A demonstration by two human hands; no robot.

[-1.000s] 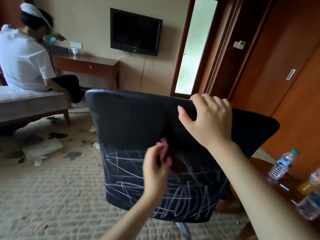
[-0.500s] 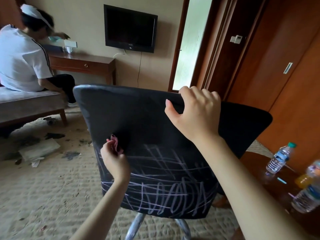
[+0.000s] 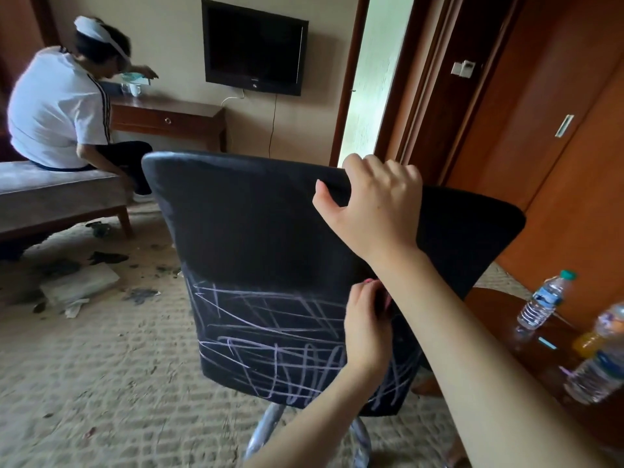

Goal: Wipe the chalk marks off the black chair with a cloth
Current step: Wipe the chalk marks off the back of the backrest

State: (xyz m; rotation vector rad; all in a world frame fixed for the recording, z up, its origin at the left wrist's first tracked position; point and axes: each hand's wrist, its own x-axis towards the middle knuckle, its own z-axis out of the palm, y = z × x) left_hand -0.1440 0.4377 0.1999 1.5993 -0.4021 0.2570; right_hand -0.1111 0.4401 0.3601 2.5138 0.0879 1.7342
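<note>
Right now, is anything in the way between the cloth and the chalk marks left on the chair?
Nothing visible. The left hand holds the cloth at the upper right of the chalk marks, which lie open leftward and below. Only the right forearm crosses the chair back's right side.

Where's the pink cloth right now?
Head view, centre right: the cloth is held in the left hand against the chair back, at the right end of the chalk marks, under the right forearm.

- My right arm (image 3: 456,332) crosses just beside my left hand (image 3: 366,329) and bars the way rightward.
- To the left, the chair back (image 3: 270,238) lies open.
- Bottles (image 3: 540,302) crowd the side table (image 3: 489,300) at right.
</note>
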